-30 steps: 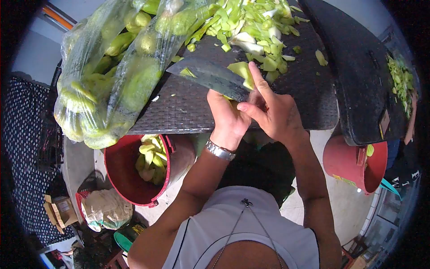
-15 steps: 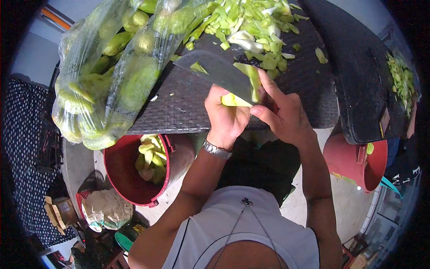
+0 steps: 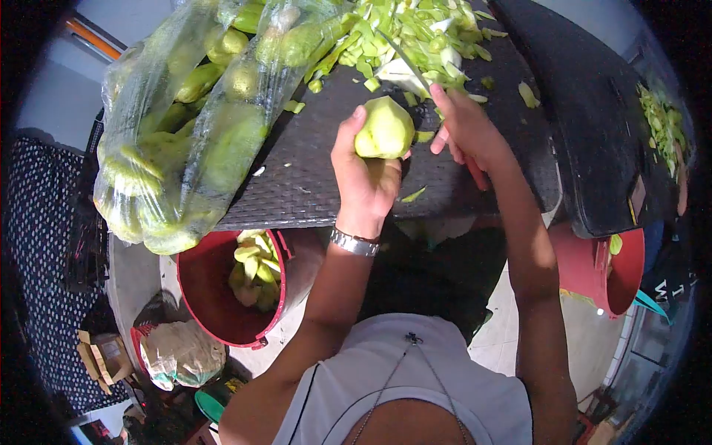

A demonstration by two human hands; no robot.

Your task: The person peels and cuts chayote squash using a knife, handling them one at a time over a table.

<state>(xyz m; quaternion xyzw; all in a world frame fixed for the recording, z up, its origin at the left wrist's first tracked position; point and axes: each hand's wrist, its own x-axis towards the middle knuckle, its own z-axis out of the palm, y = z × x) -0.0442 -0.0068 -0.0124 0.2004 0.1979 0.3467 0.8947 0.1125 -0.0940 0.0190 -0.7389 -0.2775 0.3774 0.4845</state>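
My left hand (image 3: 365, 174) is wrapped round a partly peeled, pale green fruit (image 3: 385, 130) with flat cut faces, held above the near part of the dark woven table (image 3: 297, 185). To its right, my right hand (image 3: 469, 130) is closed on a knife. The knife blade (image 3: 404, 63) points up and away, seen nearly edge-on, and its reddish handle end (image 3: 477, 174) shows below the palm. The blade is apart from the fruit. Beyond both hands lies a heap of green peelings (image 3: 415, 37). A few loose scraps lie near the fruit.
A clear plastic bag (image 3: 215, 141) of whole green fruit stands at the left. Below the table edge, a red bucket (image 3: 193, 297) contains pale peeled pieces (image 3: 256, 271). Another red bucket (image 3: 582, 263) stands at right, beside a dark table (image 3: 593, 148) bearing more peelings (image 3: 660, 126).
The knife has moved off the fruit, up and right, and the blade has turned nearly edge-on. The large strip of peel has left the blade. My left hand now holds the fruit upright.
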